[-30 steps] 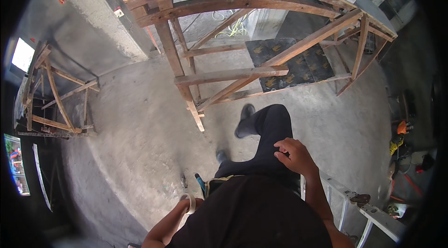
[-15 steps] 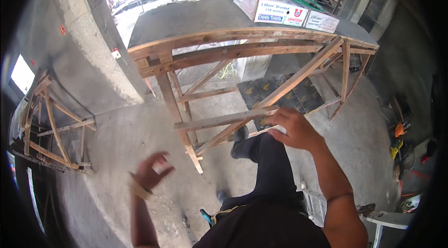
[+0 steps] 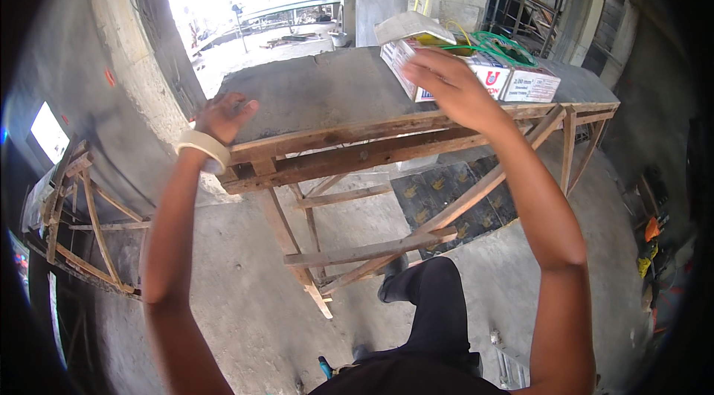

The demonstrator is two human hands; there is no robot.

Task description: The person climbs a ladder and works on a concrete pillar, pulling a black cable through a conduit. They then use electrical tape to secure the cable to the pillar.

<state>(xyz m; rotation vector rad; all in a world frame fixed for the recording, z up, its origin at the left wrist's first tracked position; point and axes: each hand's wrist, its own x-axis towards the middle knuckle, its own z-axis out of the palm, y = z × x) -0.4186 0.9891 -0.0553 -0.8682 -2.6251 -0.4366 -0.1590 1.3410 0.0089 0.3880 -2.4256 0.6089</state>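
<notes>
My left hand (image 3: 225, 118) is at the left end of a grey-topped wooden workbench (image 3: 305, 86), fingers spread. It looks close to the bench corner; I cannot tell whether it touches. A cream ring like a roll of tape (image 3: 202, 149) is around my left wrist. My right hand (image 3: 452, 88) is raised in front of a white carton (image 3: 396, 68) with its lid flap up, fingers stretched out and nothing in them. It hides part of the carton's front. Green wire (image 3: 506, 47) lies over this carton and a second white carton (image 3: 530, 87) beside it.
Below the benchtop run a diagonal brace (image 3: 476, 194) and a low crossbar (image 3: 364, 252), where my raised leg is. Dark printed panels (image 3: 446, 201) lie beneath. A wooden frame (image 3: 93, 216) stands at left, a ladder (image 3: 512, 361) lower right.
Both hands have moved up and forward to the bench. My right hand has left the low crossbar and is now before the carton. My view has tilted up.
</notes>
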